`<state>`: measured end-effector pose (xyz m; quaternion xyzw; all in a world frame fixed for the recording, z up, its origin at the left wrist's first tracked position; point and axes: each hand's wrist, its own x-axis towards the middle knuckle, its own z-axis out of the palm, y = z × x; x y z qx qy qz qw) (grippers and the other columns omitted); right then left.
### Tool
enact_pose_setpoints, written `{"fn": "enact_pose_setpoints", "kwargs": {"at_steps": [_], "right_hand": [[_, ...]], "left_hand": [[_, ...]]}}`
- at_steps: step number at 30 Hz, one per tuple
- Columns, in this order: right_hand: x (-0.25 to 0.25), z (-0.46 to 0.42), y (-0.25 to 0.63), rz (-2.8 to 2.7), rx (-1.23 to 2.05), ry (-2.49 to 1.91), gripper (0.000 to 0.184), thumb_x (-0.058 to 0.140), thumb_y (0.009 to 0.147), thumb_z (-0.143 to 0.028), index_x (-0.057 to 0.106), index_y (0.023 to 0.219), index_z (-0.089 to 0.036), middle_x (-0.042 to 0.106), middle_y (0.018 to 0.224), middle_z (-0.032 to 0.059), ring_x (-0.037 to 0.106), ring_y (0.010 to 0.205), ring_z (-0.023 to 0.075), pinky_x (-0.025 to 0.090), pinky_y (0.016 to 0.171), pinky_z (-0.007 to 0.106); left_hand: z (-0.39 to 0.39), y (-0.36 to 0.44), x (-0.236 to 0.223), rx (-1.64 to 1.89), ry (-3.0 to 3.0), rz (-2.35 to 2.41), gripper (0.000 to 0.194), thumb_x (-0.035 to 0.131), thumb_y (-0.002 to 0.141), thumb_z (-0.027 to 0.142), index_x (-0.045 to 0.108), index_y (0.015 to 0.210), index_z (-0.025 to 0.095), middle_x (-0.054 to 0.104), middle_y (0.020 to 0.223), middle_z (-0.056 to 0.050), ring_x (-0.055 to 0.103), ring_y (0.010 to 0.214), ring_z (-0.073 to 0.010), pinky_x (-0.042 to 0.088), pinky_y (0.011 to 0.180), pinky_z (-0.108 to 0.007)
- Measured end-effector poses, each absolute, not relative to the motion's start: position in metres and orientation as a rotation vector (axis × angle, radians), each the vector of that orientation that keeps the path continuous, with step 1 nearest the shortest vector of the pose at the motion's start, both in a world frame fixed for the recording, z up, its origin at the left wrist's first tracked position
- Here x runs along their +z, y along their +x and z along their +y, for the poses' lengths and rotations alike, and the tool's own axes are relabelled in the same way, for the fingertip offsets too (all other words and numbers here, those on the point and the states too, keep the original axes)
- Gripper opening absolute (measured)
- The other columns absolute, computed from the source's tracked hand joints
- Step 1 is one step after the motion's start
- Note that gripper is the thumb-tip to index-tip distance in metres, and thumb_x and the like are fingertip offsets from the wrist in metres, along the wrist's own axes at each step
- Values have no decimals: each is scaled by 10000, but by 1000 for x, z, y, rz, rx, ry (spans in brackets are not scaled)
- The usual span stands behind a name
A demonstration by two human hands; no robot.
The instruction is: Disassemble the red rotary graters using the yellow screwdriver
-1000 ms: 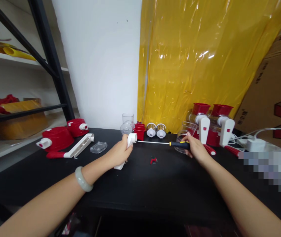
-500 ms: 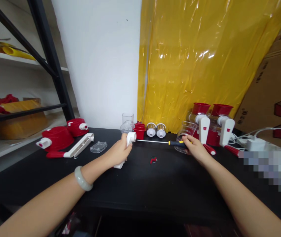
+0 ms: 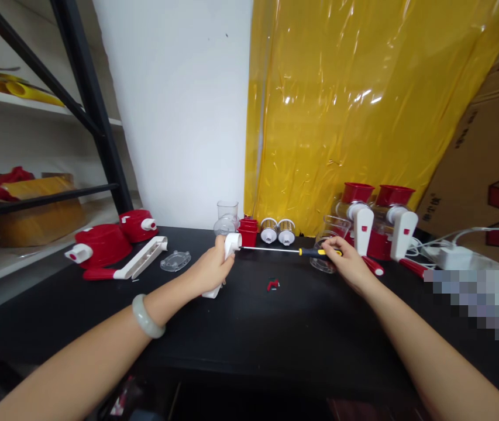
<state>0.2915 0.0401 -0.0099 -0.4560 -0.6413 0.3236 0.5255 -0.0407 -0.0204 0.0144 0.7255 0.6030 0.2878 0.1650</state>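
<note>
Head view: black tabletop (image 3: 284, 339), long and matte, its back edge against a wall. Landmark: the two perforated metal drums (image 3: 269, 231), side by side at the back. Behind them hangs a glossy yellow plastic sheet (image 3: 341, 117); left of them, a white panel (image 3: 183, 111). Far left, a black rack frame (image 3: 83, 99) with pale shelving. Far right, a large cardboard box (image 3: 472, 146), leaning in view; white cables and a white adapter (image 3: 455, 257) lie below it.

Left hand (image 3: 214, 266), front-left of the drums, fingers wrapped round a white crank (image 3: 233, 241), held above the table. Right hand (image 3: 346, 260), front-right of them, gripping the handle of a screwdriver (image 3: 315, 252). Shaft runs level in front of the drums, tip at the crank's round end; cannot tell how deep it sits.

Nearer than the drums, a small red piece (image 3: 272, 285) on the bare black. Just left of them, red containers (image 3: 247, 234), then a clear housing (image 3: 227, 219). Well left, two red bases (image 3: 106, 245) and a clear disc (image 3: 175, 261). Right, two red-and-white units (image 3: 358, 193) standing upright.
</note>
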Motion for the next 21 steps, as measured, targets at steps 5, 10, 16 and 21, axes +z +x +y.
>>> {"fn": "enact_pose_setpoints", "kwargs": {"at_steps": [5,10,16,21], "right_hand": [[-10,42,293,-1530,752,-1095,341,628,767,-542,541,848,-222,545,716,-27,470,532,103,389,490,247],[-10,42,294,-1535,725,-1066,297,630,777,-494,542,875,-228,567,767,-15,497,582,116,413,542,256],[-8,41,294,-1557,633,-1053,250,644,744,-425,537,841,-221,585,765,-3,543,664,143,439,613,269],[-4,34,292,-1580,613,-1114,282,504,836,-508,530,810,-228,583,715,0,534,577,147,435,539,277]], "left_hand": [[-20,-40,14,816,2067,1715,238,371,928,358,317,1070,175,567,519,25,627,460,-208,449,492,-271],[-20,-41,14,821,2076,1707,231,373,928,361,316,1061,181,571,521,24,628,460,-206,448,492,-268],[-22,-39,15,806,2060,1702,238,365,930,371,321,1069,182,578,523,21,627,457,-205,445,487,-264],[-23,-38,15,798,2057,1699,251,364,928,375,322,1081,180,575,530,25,627,463,-206,448,495,-271]]}}
